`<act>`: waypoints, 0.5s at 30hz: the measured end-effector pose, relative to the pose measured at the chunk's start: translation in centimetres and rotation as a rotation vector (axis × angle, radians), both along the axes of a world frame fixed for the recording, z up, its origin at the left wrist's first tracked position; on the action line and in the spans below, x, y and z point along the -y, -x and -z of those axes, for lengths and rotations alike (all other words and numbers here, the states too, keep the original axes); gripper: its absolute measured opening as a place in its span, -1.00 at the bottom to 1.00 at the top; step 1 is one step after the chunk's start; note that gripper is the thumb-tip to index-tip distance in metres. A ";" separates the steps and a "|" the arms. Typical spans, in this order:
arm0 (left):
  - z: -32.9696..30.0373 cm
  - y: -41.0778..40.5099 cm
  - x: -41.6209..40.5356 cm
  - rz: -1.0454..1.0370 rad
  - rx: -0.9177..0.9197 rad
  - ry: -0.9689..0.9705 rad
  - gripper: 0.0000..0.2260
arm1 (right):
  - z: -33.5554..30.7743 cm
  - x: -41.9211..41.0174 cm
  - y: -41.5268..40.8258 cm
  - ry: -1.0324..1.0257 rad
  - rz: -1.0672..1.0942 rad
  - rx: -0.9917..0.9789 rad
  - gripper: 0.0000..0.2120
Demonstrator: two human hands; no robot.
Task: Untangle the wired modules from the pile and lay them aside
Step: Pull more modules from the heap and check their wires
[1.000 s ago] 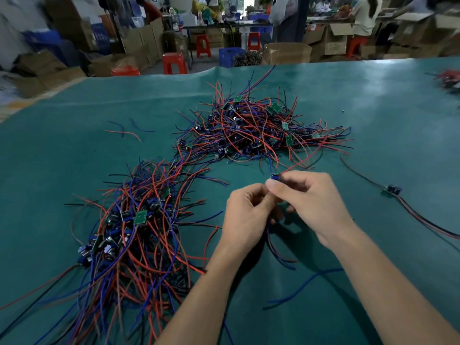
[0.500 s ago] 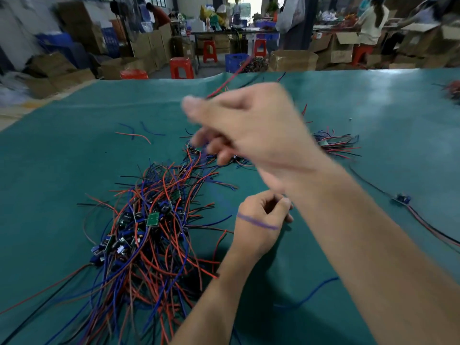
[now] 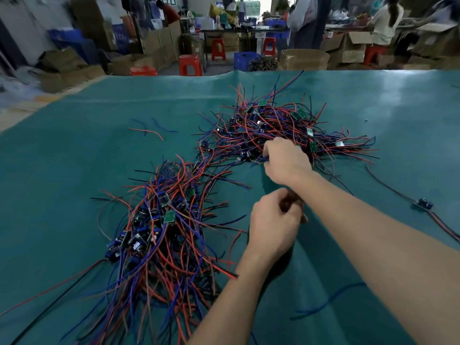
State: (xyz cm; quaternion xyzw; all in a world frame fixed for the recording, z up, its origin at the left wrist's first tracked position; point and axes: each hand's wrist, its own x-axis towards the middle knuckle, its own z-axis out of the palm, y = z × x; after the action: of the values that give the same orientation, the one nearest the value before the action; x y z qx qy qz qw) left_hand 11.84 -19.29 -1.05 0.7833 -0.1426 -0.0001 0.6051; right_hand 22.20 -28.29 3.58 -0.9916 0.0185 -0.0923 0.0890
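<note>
The right hand (image 3: 286,161) is curled into the near edge of the far pile (image 3: 281,130) at 1 o'clock; what it pinches I cannot tell. The left hand (image 3: 273,220) is fisted, contents hidden. Pulling hard could drag neighbours or snap a wire. One module (image 3: 423,204) lies aside at 3 o'clock.

I'm in a factory workshop: stacked cardboard boxes (image 3: 159,49), red plastic stools (image 3: 190,64), blue crates (image 3: 245,60) and seated workers (image 3: 384,23) beyond my green surface (image 3: 87,150).
</note>
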 end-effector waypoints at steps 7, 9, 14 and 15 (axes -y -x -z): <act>-0.1 0.2 0.0 -0.007 -0.014 0.003 -0.89 | -0.2 0.7 -0.5 -0.171 -0.006 -0.018 -0.63; 0.0 0.2 0.0 0.000 -0.013 0.004 -0.88 | -0.5 0.5 -0.8 -0.082 -0.012 -0.084 -0.66; 0.1 0.1 0.0 0.008 -0.027 0.021 -0.87 | -1.0 0.3 -0.9 0.004 -0.022 -0.113 -0.75; 0.1 0.0 0.0 0.008 -0.023 0.017 -0.87 | -1.0 0.4 -0.9 0.010 -0.028 -0.109 -0.76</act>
State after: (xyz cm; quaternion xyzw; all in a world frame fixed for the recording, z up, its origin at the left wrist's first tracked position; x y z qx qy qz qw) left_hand 11.81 -19.26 -1.14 0.7774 -0.1386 -0.0105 0.6134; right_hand 23.11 -28.73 4.57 -0.9957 0.0090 -0.0368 0.0843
